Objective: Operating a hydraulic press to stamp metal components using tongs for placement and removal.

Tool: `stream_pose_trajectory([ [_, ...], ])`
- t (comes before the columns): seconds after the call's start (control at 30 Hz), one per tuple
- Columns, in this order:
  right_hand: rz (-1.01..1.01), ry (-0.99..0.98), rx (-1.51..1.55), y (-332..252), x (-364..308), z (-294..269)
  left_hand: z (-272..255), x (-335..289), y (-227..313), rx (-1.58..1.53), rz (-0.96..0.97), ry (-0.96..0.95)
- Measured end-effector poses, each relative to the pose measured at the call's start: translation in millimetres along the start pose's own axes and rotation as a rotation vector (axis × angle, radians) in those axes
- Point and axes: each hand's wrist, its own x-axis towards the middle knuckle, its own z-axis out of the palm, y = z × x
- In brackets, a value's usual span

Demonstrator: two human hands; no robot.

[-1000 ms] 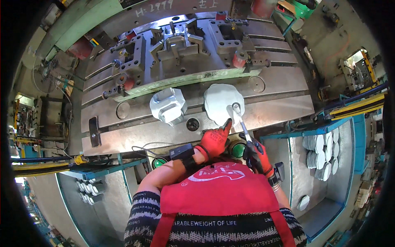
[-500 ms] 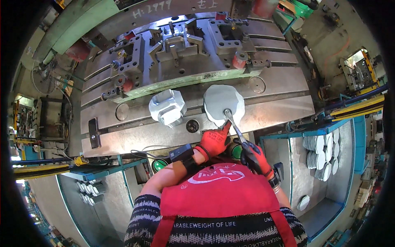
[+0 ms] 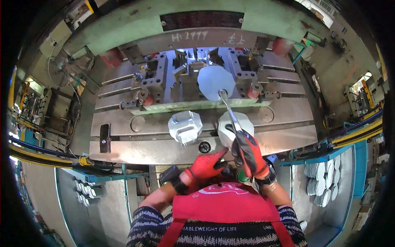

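Note:
My right hand (image 3: 249,154), in a red and dark glove, is closed round a long metal pick-up tool (image 3: 231,112) with a round end. A flat, roundish metal blank (image 3: 214,80) hangs from that end, in front of the lower die (image 3: 180,73), partly covering it. Below the tool, more flat blanks (image 3: 227,123) lie on the press bed; I cannot tell how many. My left hand (image 3: 207,165), red-gloved and empty, is open near the bed's front edge, forefinger stretched toward the blanks. A formed metal part (image 3: 185,126) with a raised middle rests left of them.
The green press ram (image 3: 135,22) spans the far side above the die. Guide posts with red collars (image 3: 254,91) flank it. A phone (image 3: 105,138) lies on the bed's left. Bins hold formed parts (image 3: 88,191) at left and stacked blanks (image 3: 321,181) at right. A green button (image 3: 242,176) sits before me.
My right hand has lifted the blank off the others with the tool and carried it forward toward the die. My left hand has drawn back from the blanks. The view has shifted.

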Motion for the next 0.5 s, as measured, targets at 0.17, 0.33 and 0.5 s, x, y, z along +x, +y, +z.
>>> stream_pose_trajectory([
  [0.17,-0.11,-0.083,0.148,-3.3,73.4,34.8,-31.0,-39.3,1.1,-0.054,-0.151,0.189],
  [0.33,-0.122,-0.124,0.239,4.9,124.9,49.3,-39.1,-60.7,-5.4,-0.11,-0.165,0.409],
  [0.5,-0.156,-0.116,0.219,-1.0,152.6,58.3,-38.4,-64.8,-3.6,-0.097,-0.238,0.39],
])
